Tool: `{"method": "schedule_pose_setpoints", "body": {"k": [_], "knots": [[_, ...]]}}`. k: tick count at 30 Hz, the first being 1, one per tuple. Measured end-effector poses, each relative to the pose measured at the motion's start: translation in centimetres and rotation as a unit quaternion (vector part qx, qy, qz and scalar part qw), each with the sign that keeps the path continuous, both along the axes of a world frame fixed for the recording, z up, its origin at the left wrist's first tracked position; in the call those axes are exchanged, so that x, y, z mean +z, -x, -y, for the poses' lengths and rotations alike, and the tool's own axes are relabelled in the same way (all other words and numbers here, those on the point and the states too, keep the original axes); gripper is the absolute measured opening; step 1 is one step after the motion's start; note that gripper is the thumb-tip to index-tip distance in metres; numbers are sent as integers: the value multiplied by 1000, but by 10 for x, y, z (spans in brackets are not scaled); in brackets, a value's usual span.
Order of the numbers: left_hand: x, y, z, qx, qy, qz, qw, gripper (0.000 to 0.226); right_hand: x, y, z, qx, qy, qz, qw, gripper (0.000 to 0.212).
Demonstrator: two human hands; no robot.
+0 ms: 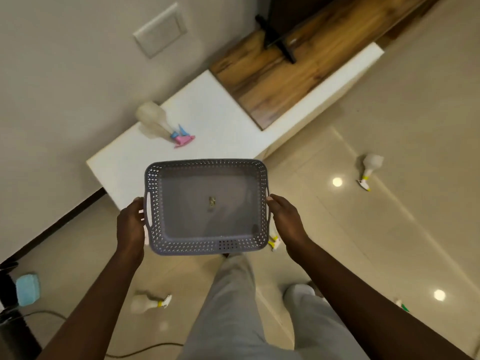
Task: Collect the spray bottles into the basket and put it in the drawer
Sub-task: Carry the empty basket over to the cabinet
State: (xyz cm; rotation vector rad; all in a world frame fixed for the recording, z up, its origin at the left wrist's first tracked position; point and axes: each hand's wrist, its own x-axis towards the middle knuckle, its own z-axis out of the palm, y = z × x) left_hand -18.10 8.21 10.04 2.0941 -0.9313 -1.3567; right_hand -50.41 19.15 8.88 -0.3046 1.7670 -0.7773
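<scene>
A grey perforated basket (206, 206), holding no bottles, is held level above the floor, the left hand (130, 227) and right hand (285, 219) each closed on a side handle. Just beyond it, a pink-triggered spray bottle (162, 123) lies on a white cabinet (223, 120). Yellow-collared spray bottles lie on the tiled floor (389, 126): one right (370, 168), one lower left (148, 302), another partly hidden under the basket (274, 242).

No text, label, brand or number could be read anywhere. The small mark at the middle of the basket (166, 231) floor was too blurred to make out.
</scene>
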Motion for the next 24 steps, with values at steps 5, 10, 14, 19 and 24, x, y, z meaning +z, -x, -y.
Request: {"method": "schedule_pose_setpoints", "body": {"k": [5, 10, 14, 19, 24], "knots": [[29, 110, -48, -83, 2, -6, 997, 37, 23, 94, -88, -74, 13, -24, 997, 27], [35, 224, -104, -151, 4, -9, 988, 38, 28, 180, -189, -164, 23, -48, 985, 27], [34, 295, -140, -205, 5, 7, 979, 38, 25, 227, -252, -211, 17, -56, 976, 33], [9, 395, -186, -296, -9, 9, 955, 40, -4, 287, -334, -292, -14, -53, 955, 23], [-52, 468, -207, -380, -33, 17, 924, 42, -68, 322, -381, -342, -58, -50, 937, 33]]}}
